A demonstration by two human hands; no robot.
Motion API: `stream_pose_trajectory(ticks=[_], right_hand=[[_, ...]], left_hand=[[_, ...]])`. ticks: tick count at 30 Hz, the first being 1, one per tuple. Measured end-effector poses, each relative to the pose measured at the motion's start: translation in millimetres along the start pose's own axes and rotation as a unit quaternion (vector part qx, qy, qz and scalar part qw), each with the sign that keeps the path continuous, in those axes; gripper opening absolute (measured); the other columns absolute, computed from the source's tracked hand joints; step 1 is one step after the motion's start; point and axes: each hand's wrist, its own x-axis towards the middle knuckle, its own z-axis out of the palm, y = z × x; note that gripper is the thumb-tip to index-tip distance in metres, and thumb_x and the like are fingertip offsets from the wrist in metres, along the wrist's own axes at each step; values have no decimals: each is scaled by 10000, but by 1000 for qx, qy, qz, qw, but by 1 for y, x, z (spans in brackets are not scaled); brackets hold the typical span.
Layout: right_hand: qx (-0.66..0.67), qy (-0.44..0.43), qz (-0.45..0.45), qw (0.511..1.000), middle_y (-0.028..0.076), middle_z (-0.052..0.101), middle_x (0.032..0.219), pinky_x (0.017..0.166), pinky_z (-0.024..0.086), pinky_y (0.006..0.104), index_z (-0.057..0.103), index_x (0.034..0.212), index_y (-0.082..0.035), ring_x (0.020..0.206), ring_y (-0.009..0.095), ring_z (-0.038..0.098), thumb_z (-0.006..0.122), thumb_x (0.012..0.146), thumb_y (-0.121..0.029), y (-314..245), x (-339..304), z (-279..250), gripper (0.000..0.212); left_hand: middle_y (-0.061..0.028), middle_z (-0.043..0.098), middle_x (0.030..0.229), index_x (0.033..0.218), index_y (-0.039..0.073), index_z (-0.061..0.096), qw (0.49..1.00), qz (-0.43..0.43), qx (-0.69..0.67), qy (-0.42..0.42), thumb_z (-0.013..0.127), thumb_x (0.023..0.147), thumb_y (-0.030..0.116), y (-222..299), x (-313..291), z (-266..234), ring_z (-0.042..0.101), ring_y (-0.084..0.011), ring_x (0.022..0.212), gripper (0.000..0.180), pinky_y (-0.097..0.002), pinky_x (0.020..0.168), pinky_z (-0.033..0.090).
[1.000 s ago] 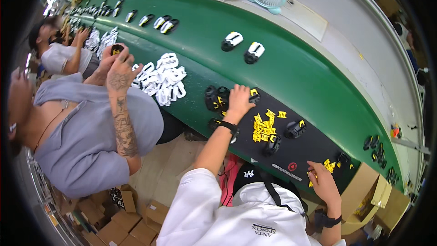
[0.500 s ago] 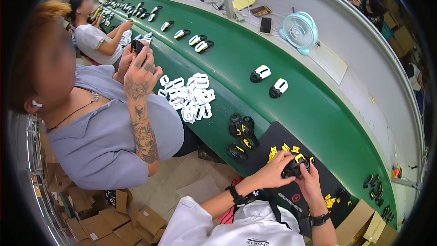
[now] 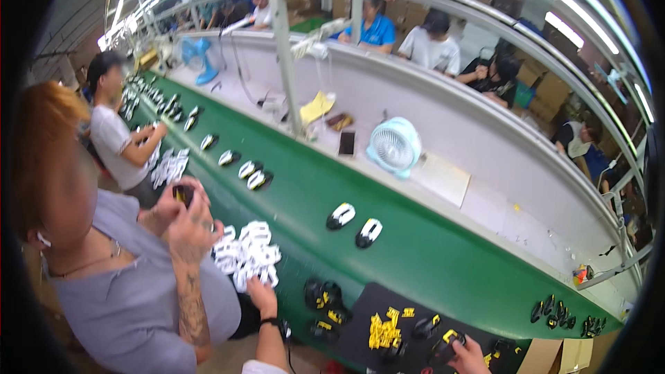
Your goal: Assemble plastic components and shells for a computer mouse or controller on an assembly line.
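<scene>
My right hand (image 3: pixel 469 356), low in the picture, is closed on a black mouse-shaped shell (image 3: pixel 442 350) with a yellow insert, above the black mat (image 3: pixel 360 329). My left hand (image 3: pixel 262 296) reaches out to the near edge of a pile of white plastic parts (image 3: pixel 247 253); its fingertips appear closed on a white part there, partly lost among the others. On the mat are small yellow pieces (image 3: pixel 383 331) and another black shell (image 3: pixel 426 326). Several black shells with yellow bits (image 3: pixel 324 294) lie left of the mat.
A green work surface (image 3: pixel 429 270) carries white-and-black shells (image 3: pixel 369 233) in a spaced line. A co-worker in grey (image 3: pixel 138 291) stands close on the left, holding a dark shell. Behind are a light-blue fan (image 3: pixel 393 147) and a phone (image 3: pixel 347 143). Cardboard (image 3: pixel 575 356) borders the lower right.
My left hand has let go of the black shell and moved left to the white pile. The right hand keeps the shell. The view has tilted up and turned right.
</scene>
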Motion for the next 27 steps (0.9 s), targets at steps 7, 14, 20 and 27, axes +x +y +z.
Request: stream_pose_trajectory(ticks=[7,14,20,27], right_hand=[[40,26,-24,999,11,613,1042,751,564,323,579,1328,-62,885,129,607,640,1002,-221,6,-27,-6,368],[56,32,-47,997,4,630,1026,736,550,299,597,1293,-63,904,115,618,645,1000,-230,17,-30,-16,341],[166,-20,-70,983,9,672,962,700,514,257,648,1170,-85,877,106,637,649,993,-235,35,-28,-49,232],[228,-258,-77,936,7,715,901,735,513,261,702,1044,-50,860,102,663,610,1006,-173,21,-61,-62,158]], left_hand=[[-207,590,1126,1163,-15,549,999,19,-34,-20,669,825,110,-3,-16,22,578,-387,1072,380,-484,935,466],[-218,583,1125,1158,19,554,995,63,-81,-7,671,830,124,22,-49,-15,587,-358,1052,363,-467,931,468],[-174,556,1125,1083,-24,572,938,269,-181,-118,628,854,-29,107,-154,-115,568,-358,1045,237,-452,888,478],[-142,651,1066,1004,18,689,737,519,-352,-252,700,768,-16,262,-286,-199,635,-344,1061,239,-423,905,525]])
